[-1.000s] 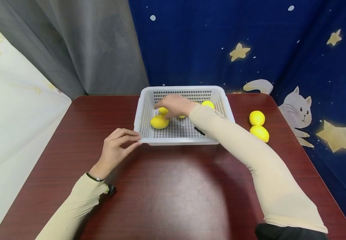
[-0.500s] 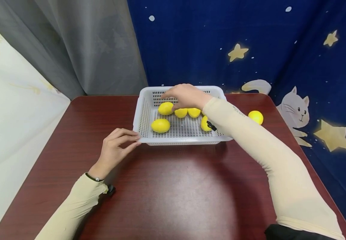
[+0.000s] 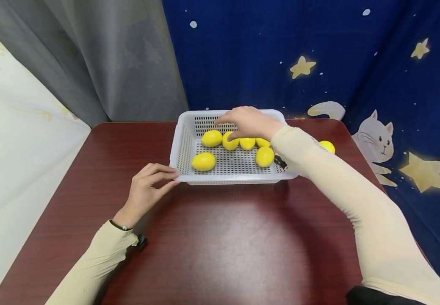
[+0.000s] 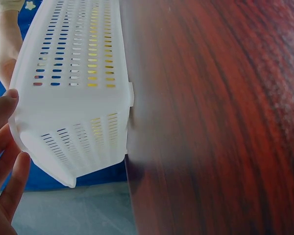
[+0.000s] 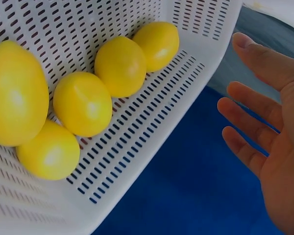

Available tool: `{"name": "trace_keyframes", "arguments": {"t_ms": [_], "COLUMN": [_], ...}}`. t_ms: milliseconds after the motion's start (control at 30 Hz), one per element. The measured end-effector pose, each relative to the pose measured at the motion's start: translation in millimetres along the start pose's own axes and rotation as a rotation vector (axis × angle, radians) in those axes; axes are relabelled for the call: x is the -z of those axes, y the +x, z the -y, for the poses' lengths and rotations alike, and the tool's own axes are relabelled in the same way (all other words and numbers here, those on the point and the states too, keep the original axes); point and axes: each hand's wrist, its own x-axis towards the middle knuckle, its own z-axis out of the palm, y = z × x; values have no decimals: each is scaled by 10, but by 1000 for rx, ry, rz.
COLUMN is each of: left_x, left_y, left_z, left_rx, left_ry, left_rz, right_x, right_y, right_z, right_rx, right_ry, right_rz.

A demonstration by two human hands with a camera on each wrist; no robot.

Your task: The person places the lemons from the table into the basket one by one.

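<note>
A white slotted plastic basket [image 3: 230, 178] stands near the table's back edge with several yellow lemons [image 3: 203, 162] in it. At its front left corner, my left hand [image 3: 149, 186] pinches the rim; in the left wrist view, a thumb and fingertip touch the basket rim [image 4: 20, 112]. Over the back of the basket hovers my right hand [image 3: 250, 122], fingers apart and holding nothing. The right wrist view shows that hand [image 5: 279, 122] beside the rim, clear of the lemons [image 5: 83, 104]. Part of the back row is hidden behind the right hand and wrist.
One lemon [image 3: 327, 146] lies on the dark red table [image 3: 220, 237] right of the basket, partly covered by the right sleeve [image 3: 341, 190]. Blue and grey curtains [image 3: 242, 55] hang behind the table's back edge.
My right hand has lifted off the lemons at the basket's left and moved up and right. Its sleeve now covers one table lemon's earlier place. The left hand stays put.
</note>
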Motion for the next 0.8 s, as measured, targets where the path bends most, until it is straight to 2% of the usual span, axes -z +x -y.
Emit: {"name": "trace_keyframes", "arguments": {"t_ms": [433,800], "left_x": [-9,-5], "left_y": [0,-5], "left_z": [3,-2], "left_rx": [4,6], "left_ry": [-2,8], "left_rz": [2,3], "right_x": [158,179], "right_y": [-372,-723], "right_z": [-249,-452], "right_rx": [-87,-192], "right_ry": [-27,-36], "right_rz": [-33,-38]}}
